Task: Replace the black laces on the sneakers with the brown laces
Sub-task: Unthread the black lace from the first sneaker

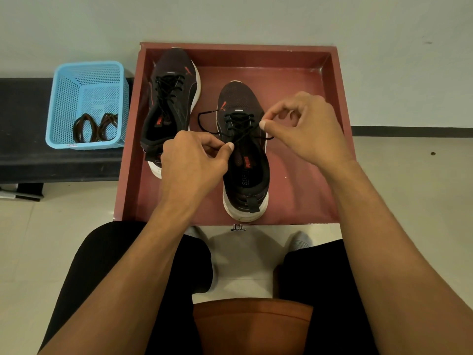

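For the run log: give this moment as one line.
stage: unlacing near sneaker | left hand: pinching black lace | right hand: pinching lace | far sneaker: laced | brown laces: in basket

You're working under soft, even, fairly dim indoor light with a warm cast, your legs throwing only a faint shadow on the floor [245,254], no glare anywhere, sharp focus at centre, and wide-angle bending along the red tray [340,129] edges.

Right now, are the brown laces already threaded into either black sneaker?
No, the brown laces lie in the blue plastic basket, beside the red tray.
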`<state>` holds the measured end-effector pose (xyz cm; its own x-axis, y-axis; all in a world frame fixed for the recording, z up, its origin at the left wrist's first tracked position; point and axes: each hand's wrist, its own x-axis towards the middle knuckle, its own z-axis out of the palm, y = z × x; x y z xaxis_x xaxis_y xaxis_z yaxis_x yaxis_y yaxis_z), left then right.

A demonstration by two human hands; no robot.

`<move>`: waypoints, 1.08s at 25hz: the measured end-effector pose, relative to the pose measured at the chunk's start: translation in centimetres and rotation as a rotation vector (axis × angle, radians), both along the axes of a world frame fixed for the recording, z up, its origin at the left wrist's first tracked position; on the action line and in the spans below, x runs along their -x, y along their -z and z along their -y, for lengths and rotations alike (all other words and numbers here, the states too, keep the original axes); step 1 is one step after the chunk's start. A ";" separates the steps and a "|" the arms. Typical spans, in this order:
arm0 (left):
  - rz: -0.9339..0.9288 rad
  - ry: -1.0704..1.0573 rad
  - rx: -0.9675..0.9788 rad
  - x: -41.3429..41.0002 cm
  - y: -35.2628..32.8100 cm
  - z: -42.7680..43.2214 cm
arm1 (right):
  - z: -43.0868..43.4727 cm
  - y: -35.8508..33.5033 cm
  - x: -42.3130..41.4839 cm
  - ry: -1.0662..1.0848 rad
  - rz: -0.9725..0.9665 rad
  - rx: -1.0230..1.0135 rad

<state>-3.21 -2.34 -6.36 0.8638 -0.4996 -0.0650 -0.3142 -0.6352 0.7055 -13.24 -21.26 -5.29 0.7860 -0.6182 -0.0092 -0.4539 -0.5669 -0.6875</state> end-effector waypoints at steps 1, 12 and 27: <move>0.002 -0.002 0.000 0.0 0.0 0.0 | 0.4 0.0 0.2 0.042 -0.004 -0.009; -0.017 0.004 -0.003 -0.1 0.0 -0.1 | -2.2 0.8 -1.3 -0.281 -0.097 0.110; 0.021 0.047 -0.008 0.1 -0.1 0.1 | 0.9 0.4 0.2 0.289 0.075 -0.202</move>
<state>-3.31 -2.42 -6.26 0.8405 -0.5394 -0.0510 -0.3590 -0.6250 0.6931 -13.48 -22.17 -5.74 0.5824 -0.8064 -0.1026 -0.5193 -0.2720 -0.8101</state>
